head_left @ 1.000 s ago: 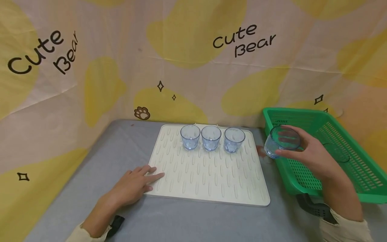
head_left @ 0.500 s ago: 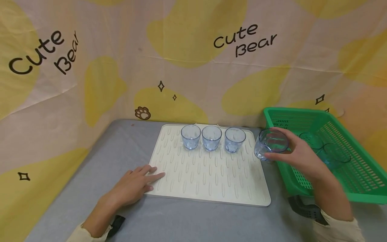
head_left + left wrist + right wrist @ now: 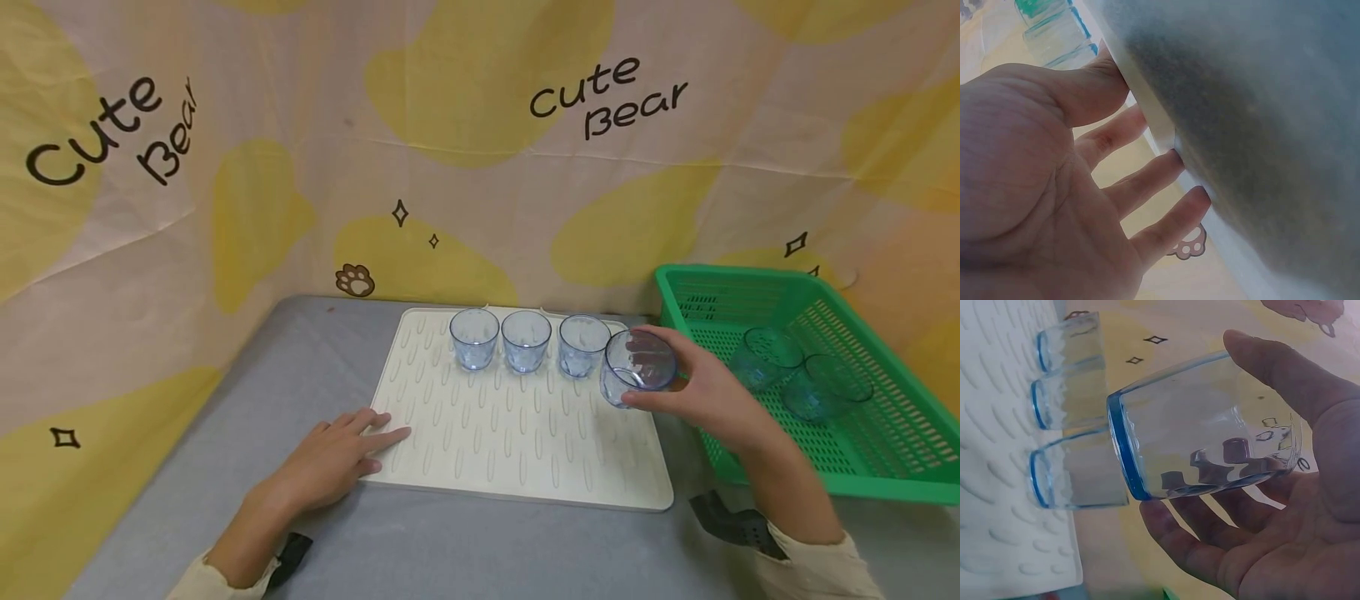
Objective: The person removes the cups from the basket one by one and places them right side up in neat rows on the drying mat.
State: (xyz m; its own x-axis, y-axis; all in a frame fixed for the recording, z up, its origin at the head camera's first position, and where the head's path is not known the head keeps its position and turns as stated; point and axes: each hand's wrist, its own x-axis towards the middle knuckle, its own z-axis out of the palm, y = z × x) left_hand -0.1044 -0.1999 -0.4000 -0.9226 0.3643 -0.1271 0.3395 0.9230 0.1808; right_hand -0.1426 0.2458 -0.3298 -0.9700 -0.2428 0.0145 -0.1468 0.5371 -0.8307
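Observation:
A clear bluish glass (image 3: 617, 382) is in my right hand (image 3: 716, 396), held tilted over the back right part of a white textured drying mat (image 3: 517, 454). In the right wrist view the thumb is on one side of this glass (image 3: 1179, 425) and the fingers are on the other. Three matching glasses stand in a row along the mat's back: a left one (image 3: 474, 340), a middle one (image 3: 527, 342) and a right one (image 3: 579, 354), which the held glass nearly meets. My left hand (image 3: 330, 458) rests with fingers spread on the mat's left edge.
At the right stands a green perforated basket (image 3: 892, 487), close to the mat's right side. Inside it are two more glasses, one farther back (image 3: 765, 354) and one nearer (image 3: 825, 387). A patterned cloth wall (image 3: 465, 192) rises behind the grey tabletop (image 3: 450, 550).
My right hand has carried the glass left from over the basket's edge to above the mat, uncovering the glasses in the basket. My left hand has stayed on the mat's edge.

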